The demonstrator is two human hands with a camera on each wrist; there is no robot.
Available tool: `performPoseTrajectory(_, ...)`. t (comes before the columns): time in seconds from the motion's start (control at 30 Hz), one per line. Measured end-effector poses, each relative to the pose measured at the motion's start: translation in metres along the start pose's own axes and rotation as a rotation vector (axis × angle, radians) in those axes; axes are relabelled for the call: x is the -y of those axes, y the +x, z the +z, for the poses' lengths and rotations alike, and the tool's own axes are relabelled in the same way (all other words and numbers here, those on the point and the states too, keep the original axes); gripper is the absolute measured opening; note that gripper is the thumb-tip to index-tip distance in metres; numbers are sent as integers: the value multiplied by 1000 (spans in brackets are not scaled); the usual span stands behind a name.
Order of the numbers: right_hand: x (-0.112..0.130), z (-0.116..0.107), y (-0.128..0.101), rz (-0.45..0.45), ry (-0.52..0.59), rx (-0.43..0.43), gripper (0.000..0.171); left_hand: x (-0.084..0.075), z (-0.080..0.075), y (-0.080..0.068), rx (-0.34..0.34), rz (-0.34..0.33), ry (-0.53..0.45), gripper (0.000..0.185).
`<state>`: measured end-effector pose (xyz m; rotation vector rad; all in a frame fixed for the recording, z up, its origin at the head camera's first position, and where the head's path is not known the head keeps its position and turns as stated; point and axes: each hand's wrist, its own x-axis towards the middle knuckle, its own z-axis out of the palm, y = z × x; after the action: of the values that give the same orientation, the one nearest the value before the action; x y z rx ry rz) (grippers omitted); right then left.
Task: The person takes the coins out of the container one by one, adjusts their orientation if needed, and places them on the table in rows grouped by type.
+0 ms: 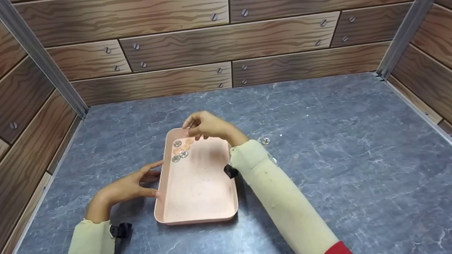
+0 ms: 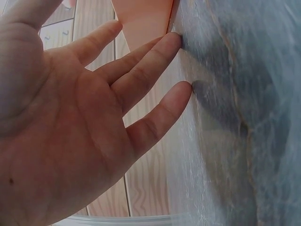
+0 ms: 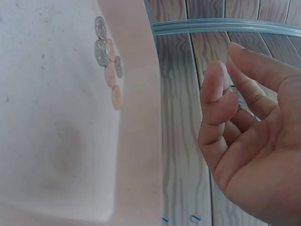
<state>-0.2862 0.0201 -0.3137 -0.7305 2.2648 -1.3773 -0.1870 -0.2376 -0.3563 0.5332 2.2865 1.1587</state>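
A shallow pink tray (image 1: 200, 188) lies on the table, with several copper and silver coins (image 1: 184, 154) grouped in its far left corner. My left hand (image 1: 124, 188) is at the tray's left side, thumb and fingertips right at the wall; in the left wrist view its fingers (image 2: 150, 70) are spread and loosely bent. Over the far rim, my right hand (image 1: 209, 125) pinches what looks like a coin (image 3: 227, 77), mostly hidden by its fingertips. Beside it in the right wrist view stand the tray wall (image 3: 141, 141) and the grouped coins (image 3: 110, 73).
On the blue-grey marbled table (image 1: 343, 156), a silver coin (image 1: 265, 141) lies right of the tray. Another silver coin (image 1: 274, 160) is partly covered by the right sleeve (image 1: 285, 200). Wood-patterned walls (image 1: 223, 40) enclose the back and both sides.
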Motion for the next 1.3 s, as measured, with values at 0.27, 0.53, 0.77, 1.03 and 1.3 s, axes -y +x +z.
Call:
performPoseTrajectory(0.27,-63,13,51,38,19,-25,28,57,-9,22,6,-25,-53,95)
performPoseTrajectory(0.53,-72,25,54,60,113,-18,28,54,-9,22,7,-11,-31,93)
performPoseTrajectory(0.77,-81,36,59,52,126,-26,29,55,-9,21,4,-12,-44,94)
performPoseTrajectory(1.03,-89,41,61,70,45,-12,27,54,-9,21,-5,-16,-29,94)
performPoseTrajectory(1.3,-90,42,59,99,-27,16,25,55,-10,21,-5,-11,-23,93)
